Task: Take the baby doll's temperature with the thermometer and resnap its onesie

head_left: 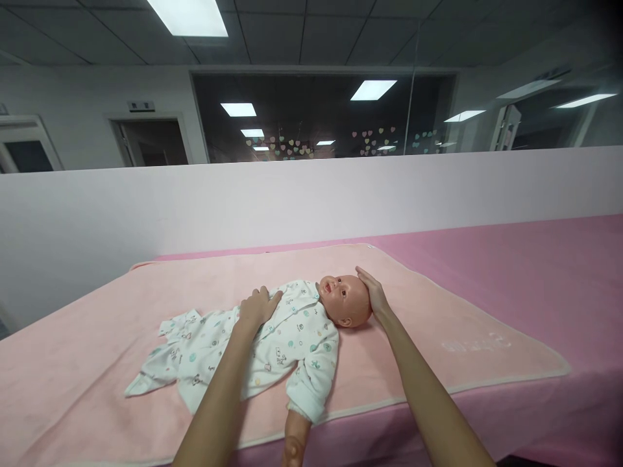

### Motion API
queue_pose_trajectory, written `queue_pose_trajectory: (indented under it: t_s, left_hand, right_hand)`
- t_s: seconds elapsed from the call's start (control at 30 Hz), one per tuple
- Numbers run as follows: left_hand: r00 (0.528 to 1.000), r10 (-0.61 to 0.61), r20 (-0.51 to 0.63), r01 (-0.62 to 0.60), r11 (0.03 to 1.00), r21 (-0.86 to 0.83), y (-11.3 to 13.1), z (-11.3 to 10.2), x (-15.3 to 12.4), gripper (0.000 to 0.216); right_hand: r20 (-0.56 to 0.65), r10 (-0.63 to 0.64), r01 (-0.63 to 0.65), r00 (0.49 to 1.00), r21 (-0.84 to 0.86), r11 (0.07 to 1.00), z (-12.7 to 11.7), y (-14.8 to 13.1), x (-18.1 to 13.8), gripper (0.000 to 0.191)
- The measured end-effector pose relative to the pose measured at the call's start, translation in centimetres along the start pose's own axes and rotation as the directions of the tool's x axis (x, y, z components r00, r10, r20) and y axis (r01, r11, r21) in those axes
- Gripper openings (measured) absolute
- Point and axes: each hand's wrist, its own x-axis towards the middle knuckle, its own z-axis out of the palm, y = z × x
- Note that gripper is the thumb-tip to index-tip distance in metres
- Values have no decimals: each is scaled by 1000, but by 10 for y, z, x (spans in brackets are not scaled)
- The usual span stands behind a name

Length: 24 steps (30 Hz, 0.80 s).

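A baby doll lies on its back across a peach towel, its head to the right. It wears a white printed romper, whose legs spread flat to the left. My left hand rests on the front of the romper over the doll's belly, fingers stretched out. Against the crown of the doll's head lies my right hand, its palm cupped along the scalp and its fingers extended. One bare doll arm sticks out of a sleeve towards me, over the towel's front edge.
The towel lies on a pink sheet covering the table. Behind it runs a low white partition. Further back are a dark window with heart stickers and reflected ceiling lights, and a doorway at the left.
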Motion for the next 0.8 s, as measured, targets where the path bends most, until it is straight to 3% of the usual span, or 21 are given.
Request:
queue_pose_trajectory:
  t_s: [0.17, 0.4, 0.53, 0.73, 0.8]
  left_hand:
    - [1000, -3, 2, 3, 1000, 0, -1, 1, 2, 58]
    - [1000, 2, -11, -2, 1000, 2, -3, 4, 3, 59]
    - [1000, 1, -4, -1, 1000, 0, -3, 3, 3, 59]
    - [1000, 0, -3, 0, 1000, -5, -1, 3, 2, 58]
    - [1000, 2, -5, -2, 1000, -7, -2, 3, 2, 58]
  right_hand:
    - [-82, -28, 22, 996, -63, 998, 0, -4, -3, 59]
    - [99, 68, -69, 993, 8, 998, 3, -9, -4, 35]
    - [46, 45, -45, 998, 0, 999, 4, -8, -4, 36]
    - [-115, 32, -39, 993, -62, 997, 4, -12, -7, 61]
    - [-137, 23, -34, 990, -80, 996, 5, -15, -9, 60]
